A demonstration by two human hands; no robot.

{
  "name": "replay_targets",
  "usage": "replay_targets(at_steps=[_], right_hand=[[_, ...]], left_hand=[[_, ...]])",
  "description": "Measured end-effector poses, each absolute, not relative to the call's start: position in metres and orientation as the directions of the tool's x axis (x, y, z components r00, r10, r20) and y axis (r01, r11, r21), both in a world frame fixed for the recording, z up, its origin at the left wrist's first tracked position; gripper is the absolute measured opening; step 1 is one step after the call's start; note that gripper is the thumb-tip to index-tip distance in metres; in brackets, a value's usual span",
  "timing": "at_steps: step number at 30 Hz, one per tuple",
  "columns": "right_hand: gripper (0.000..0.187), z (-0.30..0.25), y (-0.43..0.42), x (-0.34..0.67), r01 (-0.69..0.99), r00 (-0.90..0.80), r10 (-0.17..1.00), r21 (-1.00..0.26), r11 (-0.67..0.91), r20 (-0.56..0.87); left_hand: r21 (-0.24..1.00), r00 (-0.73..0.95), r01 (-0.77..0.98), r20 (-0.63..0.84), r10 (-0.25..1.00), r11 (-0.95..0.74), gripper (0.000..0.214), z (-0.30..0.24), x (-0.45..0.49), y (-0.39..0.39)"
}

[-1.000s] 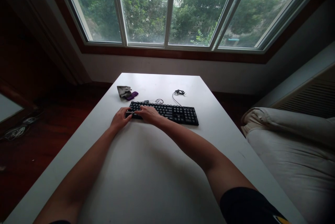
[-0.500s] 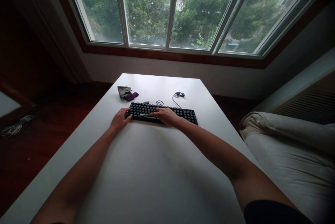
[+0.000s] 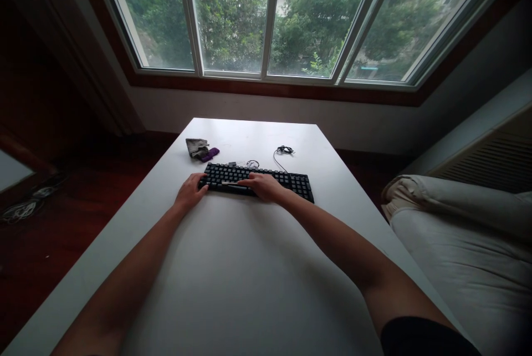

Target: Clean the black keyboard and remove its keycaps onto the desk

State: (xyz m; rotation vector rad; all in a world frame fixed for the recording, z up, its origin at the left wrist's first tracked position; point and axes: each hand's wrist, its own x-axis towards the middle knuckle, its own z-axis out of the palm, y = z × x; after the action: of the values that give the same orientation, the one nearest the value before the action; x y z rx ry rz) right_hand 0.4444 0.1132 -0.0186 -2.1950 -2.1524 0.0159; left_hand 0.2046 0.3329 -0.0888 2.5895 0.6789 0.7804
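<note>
A black keyboard [image 3: 301, 183] lies on the white table [image 3: 245, 267], its long side toward me. My left hand [image 3: 191, 191] grips its left end, thumb at the front edge and fingers along the side. Over the lower rows of keys, my right hand [image 3: 265, 186] is closed on a slim, light-coloured stick-like tool [image 3: 231, 183]. The tool points left along the front of the keyboard; its exact kind is too small to tell. My right palm and wrist hide part of the middle keys.
Behind the keyboard's left end lie a crumpled grey cloth [image 3: 196, 147] and a purple cloth-like item [image 3: 210, 154]. A coiled black cable [image 3: 285, 149] rests behind it, with a small thin loop [image 3: 252, 163] nearby. A covered sofa [image 3: 453, 223] stands right of the table.
The view has shifted very slightly. Both hands stay in nearly the same place on the keyboard, and the tool shows hardly any movement.
</note>
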Motion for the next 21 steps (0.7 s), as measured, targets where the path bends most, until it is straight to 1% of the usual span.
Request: replay_targets(at_steps=[3,6,10,13,15,17,21], right_hand=[[0.046,-0.021,0.102,0.456,0.997,0.038,0.997,-0.063,-0.035,0.062],[0.048,-0.024,0.1,0.455,0.998,0.051,0.995,-0.029,-0.049,0.084],[0.05,-0.027,0.106,0.439,0.998,0.057,0.996,-0.005,-0.057,0.073],[0.052,-0.029,0.102,0.438,0.997,0.077,0.996,0.0,-0.077,0.043],[0.052,-0.029,0.093,0.446,0.997,0.081,0.996,0.0,-0.081,0.037],[0.051,-0.03,0.084,0.458,0.997,0.081,0.996,0.001,-0.081,0.041],[0.05,-0.031,0.073,0.469,0.997,0.078,0.996,0.013,-0.078,0.044]], left_hand=[[0.418,0.729,0.346,0.444,0.521,-0.84,0.039,-0.087,0.208,0.328],[0.367,0.736,0.323,0.482,0.475,-0.872,0.039,-0.081,0.215,0.316],[0.309,0.793,0.234,0.488,0.365,-0.922,0.042,-0.075,0.219,0.297],[0.269,0.85,0.147,0.458,0.261,-0.952,0.043,-0.073,0.217,0.287],[0.243,0.873,0.12,0.436,0.218,-0.963,0.042,-0.073,0.216,0.283],[0.224,0.877,0.123,0.431,0.211,-0.967,0.041,-0.073,0.218,0.282],[0.215,0.865,0.154,0.442,0.236,-0.964,0.035,-0.074,0.224,0.283]])
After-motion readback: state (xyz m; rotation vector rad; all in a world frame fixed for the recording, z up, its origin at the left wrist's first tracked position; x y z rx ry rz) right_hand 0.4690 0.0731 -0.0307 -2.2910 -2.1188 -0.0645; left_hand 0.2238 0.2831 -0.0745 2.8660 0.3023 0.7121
